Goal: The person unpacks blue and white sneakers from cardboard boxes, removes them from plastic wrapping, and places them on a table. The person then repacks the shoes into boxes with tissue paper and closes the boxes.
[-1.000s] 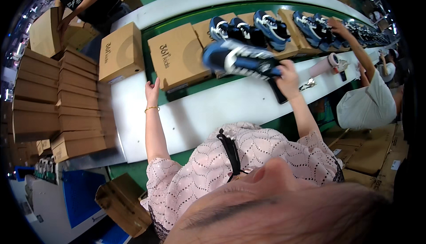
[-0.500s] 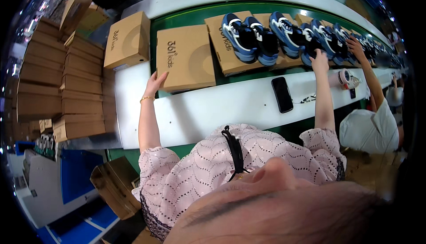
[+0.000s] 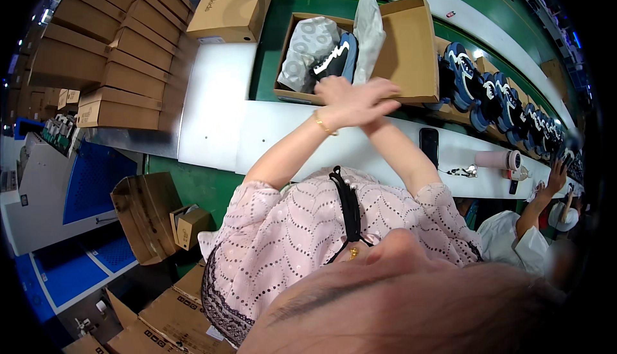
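Observation:
A cardboard shoe box (image 3: 297,95) lies open on the line, its lid side (image 3: 405,52) turned up to the right. In it are printed tissue paper (image 3: 308,48) and a blue, black and white sneaker (image 3: 340,61); another sheet of white tissue (image 3: 369,36) stands up between box and lid. My forearms cross in front of the box. My left hand (image 3: 366,102) lies on top, its fingers stretched to the right toward the lid, holding nothing visible. Underneath it, my right hand (image 3: 330,86) reaches left to the near end of the sneaker; its fingers are mostly hidden.
Blue sneakers (image 3: 463,74) stand in a row on boxes to the right. A phone (image 3: 429,147) and a pink tumbler (image 3: 498,159) lie on the white ledge. At left are a closed shoe box (image 3: 231,7) and stacked boxes (image 3: 128,64). A co-worker's arm (image 3: 543,196) is at far right.
A closed box before me is now an open one with tissue and a sneaker inside. My left hand has moved right, my right hand left, so my arms now cross. The view has shifted.

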Demonstrator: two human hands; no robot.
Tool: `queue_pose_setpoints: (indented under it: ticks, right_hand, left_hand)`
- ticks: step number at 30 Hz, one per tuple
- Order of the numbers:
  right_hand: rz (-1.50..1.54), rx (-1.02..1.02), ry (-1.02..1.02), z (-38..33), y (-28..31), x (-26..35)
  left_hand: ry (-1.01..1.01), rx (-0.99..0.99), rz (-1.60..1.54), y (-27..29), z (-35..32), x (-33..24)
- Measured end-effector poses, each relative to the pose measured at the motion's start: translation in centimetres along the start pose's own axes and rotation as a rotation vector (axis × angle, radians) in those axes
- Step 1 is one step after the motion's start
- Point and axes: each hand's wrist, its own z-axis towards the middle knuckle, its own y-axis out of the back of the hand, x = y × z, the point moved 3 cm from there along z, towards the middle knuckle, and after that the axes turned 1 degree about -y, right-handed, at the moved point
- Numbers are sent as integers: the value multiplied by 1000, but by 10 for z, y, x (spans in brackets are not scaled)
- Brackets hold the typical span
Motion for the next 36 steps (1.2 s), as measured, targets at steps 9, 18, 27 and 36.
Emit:
queue_pose_setpoints:
  ticks: [9, 18, 27, 36]
  right_hand:
    - [-144, 332, -36, 28, -54, -37]
    - [64, -100, -358, 18, 30, -36]
    - [915, -708, -431, -32, 110, -31]
    - [1764, -953, -383, -105, 121, 1]
  left_hand:
    - [461, 96, 1005, 32, -122, 156]
    - [467, -114, 889, 17, -124, 163]
    - [563, -566, 627, 18, -77, 217]
    - [753, -355, 420, -7, -70, 265]
